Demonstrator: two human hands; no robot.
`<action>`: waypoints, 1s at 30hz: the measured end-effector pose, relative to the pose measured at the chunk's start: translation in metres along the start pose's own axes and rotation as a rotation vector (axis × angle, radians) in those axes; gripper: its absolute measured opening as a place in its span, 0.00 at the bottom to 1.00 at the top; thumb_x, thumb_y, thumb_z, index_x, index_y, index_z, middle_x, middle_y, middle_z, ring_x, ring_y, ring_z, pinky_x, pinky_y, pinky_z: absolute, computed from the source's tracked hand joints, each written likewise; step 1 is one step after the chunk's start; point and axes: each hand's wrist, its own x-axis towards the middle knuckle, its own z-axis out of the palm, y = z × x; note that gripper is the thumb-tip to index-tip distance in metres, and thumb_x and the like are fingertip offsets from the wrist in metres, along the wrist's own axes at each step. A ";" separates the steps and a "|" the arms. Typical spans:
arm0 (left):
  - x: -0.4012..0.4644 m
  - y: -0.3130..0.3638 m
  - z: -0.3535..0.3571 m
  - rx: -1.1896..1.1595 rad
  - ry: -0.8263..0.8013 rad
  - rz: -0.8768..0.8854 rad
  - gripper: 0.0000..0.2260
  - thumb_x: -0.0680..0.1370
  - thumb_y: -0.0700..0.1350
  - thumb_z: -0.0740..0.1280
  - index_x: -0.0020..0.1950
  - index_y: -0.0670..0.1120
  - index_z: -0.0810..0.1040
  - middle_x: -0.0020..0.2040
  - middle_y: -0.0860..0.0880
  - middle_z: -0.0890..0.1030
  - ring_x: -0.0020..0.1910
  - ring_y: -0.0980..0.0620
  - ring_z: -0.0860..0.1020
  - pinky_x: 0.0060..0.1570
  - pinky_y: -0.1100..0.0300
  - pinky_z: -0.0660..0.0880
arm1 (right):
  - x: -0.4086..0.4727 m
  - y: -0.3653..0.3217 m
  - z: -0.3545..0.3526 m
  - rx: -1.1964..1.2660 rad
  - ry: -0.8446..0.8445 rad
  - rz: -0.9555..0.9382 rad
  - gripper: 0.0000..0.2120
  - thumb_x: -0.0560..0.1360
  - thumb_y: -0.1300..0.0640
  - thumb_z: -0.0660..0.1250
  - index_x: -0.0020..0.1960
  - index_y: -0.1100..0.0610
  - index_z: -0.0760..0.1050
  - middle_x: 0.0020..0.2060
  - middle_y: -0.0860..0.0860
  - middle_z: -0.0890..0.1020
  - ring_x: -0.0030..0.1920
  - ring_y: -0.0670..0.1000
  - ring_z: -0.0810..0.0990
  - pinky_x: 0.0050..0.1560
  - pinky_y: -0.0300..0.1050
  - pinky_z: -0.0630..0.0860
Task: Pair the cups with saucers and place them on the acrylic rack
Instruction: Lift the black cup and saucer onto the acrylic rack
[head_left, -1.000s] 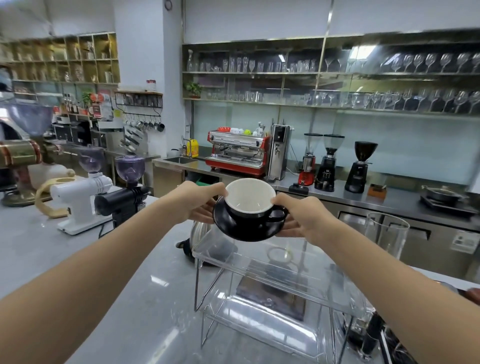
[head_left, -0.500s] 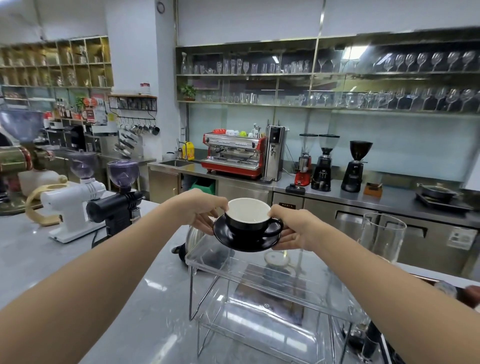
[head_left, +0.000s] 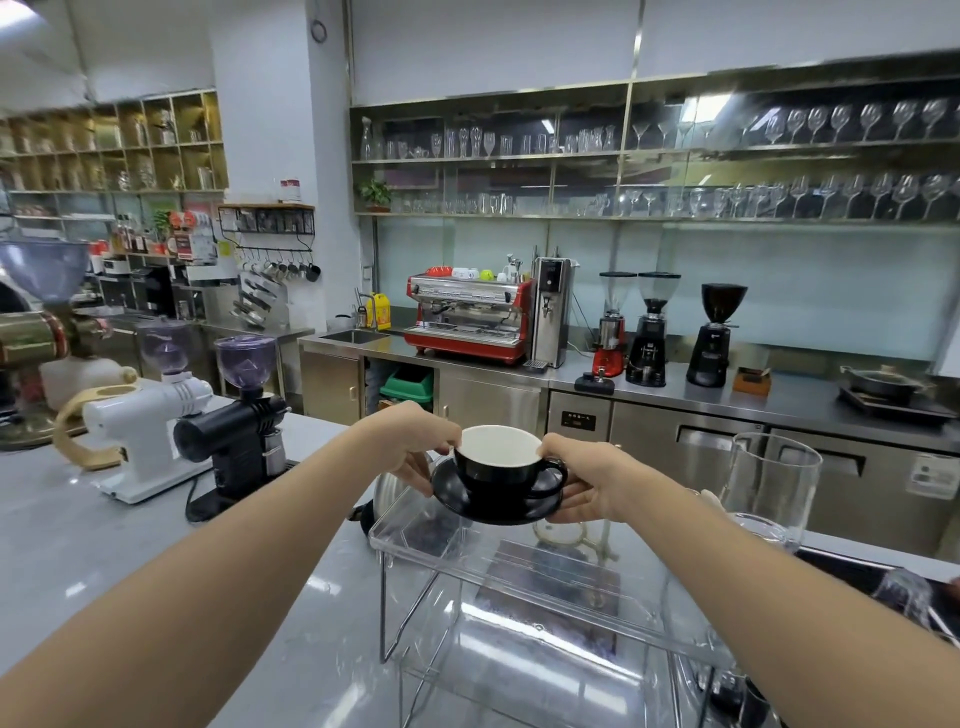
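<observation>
Black cup (head_left: 501, 462), white inside, is sitting upright on a glossy black saucer (head_left: 493, 498), handle pointing to the person's right. The pair is hovering at the far edge of the clear acrylic rack's (head_left: 561, 587) top tier; contact unclear. Both arms are reaching forward over the grey desk (head_left: 104, 545). Left hand (head_left: 415, 447) is gripping the saucer's left rim, thumb at the cup's lip. Right hand (head_left: 587, 480) is pinching the saucer's right rim beside the handle.
</observation>
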 end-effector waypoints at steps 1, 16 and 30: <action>0.000 0.000 0.000 0.009 0.005 -0.001 0.07 0.78 0.44 0.70 0.44 0.41 0.78 0.44 0.36 0.81 0.39 0.38 0.85 0.31 0.53 0.84 | 0.001 0.000 0.000 0.005 -0.005 0.002 0.17 0.68 0.53 0.71 0.50 0.64 0.76 0.41 0.64 0.85 0.36 0.60 0.87 0.34 0.50 0.84; 0.000 0.005 0.007 0.091 0.074 0.043 0.06 0.79 0.41 0.69 0.55 0.40 0.77 0.42 0.43 0.80 0.35 0.41 0.84 0.26 0.54 0.82 | 0.008 -0.001 -0.004 0.034 -0.020 0.011 0.15 0.70 0.53 0.73 0.50 0.62 0.76 0.42 0.64 0.85 0.39 0.61 0.87 0.35 0.51 0.84; -0.001 -0.002 0.006 0.028 0.178 0.089 0.11 0.78 0.45 0.70 0.53 0.37 0.79 0.42 0.40 0.85 0.32 0.46 0.85 0.27 0.57 0.83 | -0.008 -0.006 -0.007 -0.048 0.030 -0.015 0.22 0.72 0.50 0.73 0.58 0.64 0.75 0.51 0.62 0.81 0.41 0.61 0.86 0.39 0.54 0.85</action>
